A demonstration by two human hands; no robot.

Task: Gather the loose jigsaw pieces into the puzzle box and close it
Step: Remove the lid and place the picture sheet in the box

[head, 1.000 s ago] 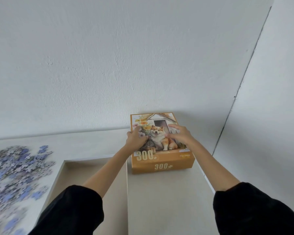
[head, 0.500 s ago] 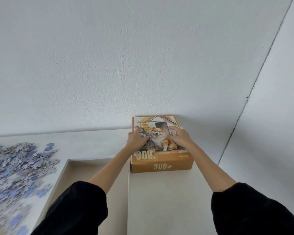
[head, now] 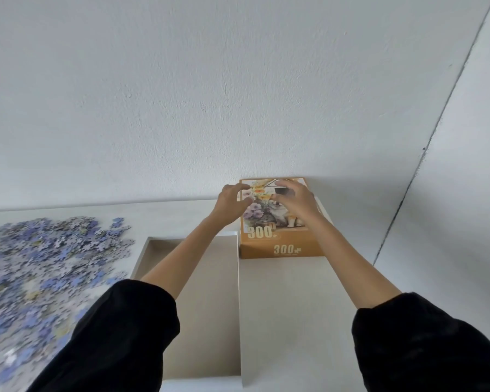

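Note:
An orange 300-piece puzzle box (head: 283,248) with a dog picture on its lid stands closed against the far wall. My left hand (head: 231,205) is over the lid's far left corner with bent fingers. My right hand (head: 296,206) hovers over the middle of the lid, fingers spread and bent. Neither hand plainly grips the box. A big heap of loose blue and lilac jigsaw pieces (head: 40,258) lies on the table at the left. Between the heap and the orange box lies an open, empty beige box tray (head: 210,306), partly under my left forearm.
The white table (head: 294,306) runs to the back wall (head: 238,94) and meets a side wall (head: 450,222) on the right. The orange box touches the back wall.
Both hands have slid from the near half of the lid toward its far edge, and their fingers have lifted and curled. The box stays against the wall.

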